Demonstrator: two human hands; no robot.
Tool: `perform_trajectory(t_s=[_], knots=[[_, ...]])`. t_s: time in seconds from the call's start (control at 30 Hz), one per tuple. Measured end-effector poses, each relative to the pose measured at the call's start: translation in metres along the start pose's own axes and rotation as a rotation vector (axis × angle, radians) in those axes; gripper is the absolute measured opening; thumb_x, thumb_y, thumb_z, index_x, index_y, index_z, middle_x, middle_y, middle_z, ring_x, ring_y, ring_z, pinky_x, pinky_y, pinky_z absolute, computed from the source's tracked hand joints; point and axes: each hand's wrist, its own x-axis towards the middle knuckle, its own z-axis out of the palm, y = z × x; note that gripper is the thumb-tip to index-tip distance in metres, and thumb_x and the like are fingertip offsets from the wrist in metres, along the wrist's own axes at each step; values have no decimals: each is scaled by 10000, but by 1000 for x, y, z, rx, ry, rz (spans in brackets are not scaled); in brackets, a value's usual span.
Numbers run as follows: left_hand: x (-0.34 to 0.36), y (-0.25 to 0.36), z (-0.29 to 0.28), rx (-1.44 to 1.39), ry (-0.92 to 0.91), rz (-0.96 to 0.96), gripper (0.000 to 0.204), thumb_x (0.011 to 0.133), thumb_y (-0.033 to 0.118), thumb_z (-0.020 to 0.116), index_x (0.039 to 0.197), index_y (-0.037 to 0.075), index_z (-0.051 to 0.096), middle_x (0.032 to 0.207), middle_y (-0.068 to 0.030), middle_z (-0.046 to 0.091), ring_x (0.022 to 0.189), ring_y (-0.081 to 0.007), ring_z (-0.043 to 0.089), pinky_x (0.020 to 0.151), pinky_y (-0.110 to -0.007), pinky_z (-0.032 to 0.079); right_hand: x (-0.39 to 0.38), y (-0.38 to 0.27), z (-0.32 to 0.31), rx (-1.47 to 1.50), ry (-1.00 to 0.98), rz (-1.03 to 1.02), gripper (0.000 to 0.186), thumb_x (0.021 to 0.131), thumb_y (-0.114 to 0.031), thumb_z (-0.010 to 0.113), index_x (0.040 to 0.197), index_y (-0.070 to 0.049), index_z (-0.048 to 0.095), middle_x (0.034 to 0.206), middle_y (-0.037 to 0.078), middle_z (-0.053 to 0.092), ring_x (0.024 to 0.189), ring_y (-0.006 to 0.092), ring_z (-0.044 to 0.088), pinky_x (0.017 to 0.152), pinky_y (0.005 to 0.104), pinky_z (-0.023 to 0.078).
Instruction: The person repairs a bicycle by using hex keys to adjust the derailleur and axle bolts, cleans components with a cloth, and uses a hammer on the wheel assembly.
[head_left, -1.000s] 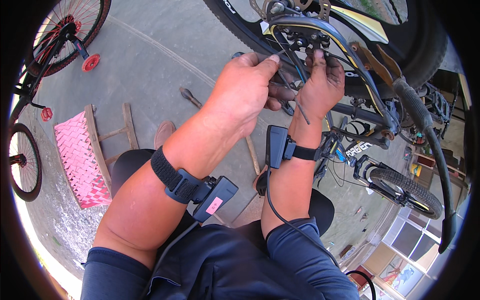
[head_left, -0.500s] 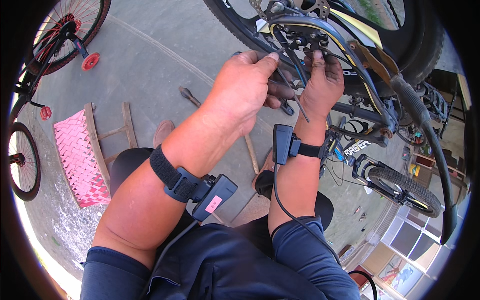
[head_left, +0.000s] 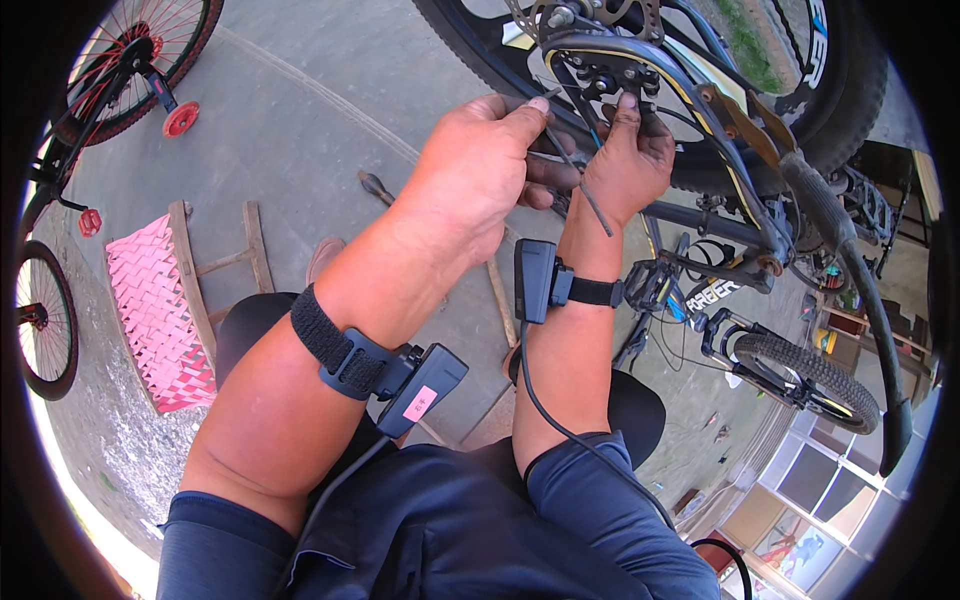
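Pinched between the thumb and fingers of my left hand [head_left: 490, 150] is a hex key [head_left: 590, 200], a thin dark rod with a short bent end. Its long arm points down and toward me, past my right wrist. My right hand [head_left: 632, 155] has its thumb and fingers closed just below a black disc brake caliper [head_left: 606, 78]; whatever sits between the fingertips is hidden. Above the caliper shows part of the metal brake rotor [head_left: 632, 18]. A thin cable passes near my left fingertips. The dark bicycle frame [head_left: 690, 95] curves around the caliper, beside a large black wheel [head_left: 470, 60].
At left, a stool with a pink woven seat [head_left: 160, 310] lies on its side near a bicycle with red spokes [head_left: 125, 60]. A wooden-handled tool [head_left: 497, 285] lies on the floor below my hands. Another bicycle's front wheel [head_left: 800, 380] is at right.
My right hand and forearm have shifted a little to the left. The left hand has moved slightly up and left with the hex key still in it.
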Motion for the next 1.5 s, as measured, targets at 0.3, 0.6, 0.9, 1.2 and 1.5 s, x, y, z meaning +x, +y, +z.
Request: perform_trajectory(t_s=[0.3,0.6,0.9,1.2,1.5], knots=[[-1,2,-3,3,-11,-6,217,975,235,508,1043,30,528,884,-67,642,697,-140,635,550,-238,429,-2,-8,1,-21,32,-52,186,846,-56,696,923,42,558,829,46,608,707,92,567,609,214,459],[3,-3,-1,-2,-27,-27,221,974,239,510,1034,27,533,880,-74,644,687,-142,630,544,-236,436,-1,-12,1,-33,32,-56,157,859,-40,675,923,52,566,833,67,631,713,101,585,620,216,473],[2,-5,-2,8,-6,-31,229,976,255,509,1026,33,542,879,-68,646,674,-137,622,542,-235,433,7,-9,-12,92,-119,-26,127,859,-9,657,946,56,591,866,87,653,753,112,611,673,223,495],[2,-7,-1,16,-11,-20,233,978,255,504,1032,32,544,878,-63,643,684,-136,619,542,-233,436,30,-5,-38,-60,-409,-75,160,891,-81,652,983,43,611,918,94,663,784,144,637,751,273,532],[-2,1,-2,-7,4,6,231,978,254,502,1043,34,536,888,-62,642,695,-139,627,550,-235,441,17,-5,-30,-5,-280,14,179,843,-28,685,990,25,598,869,61,651,747,108,597,690,233,483]])
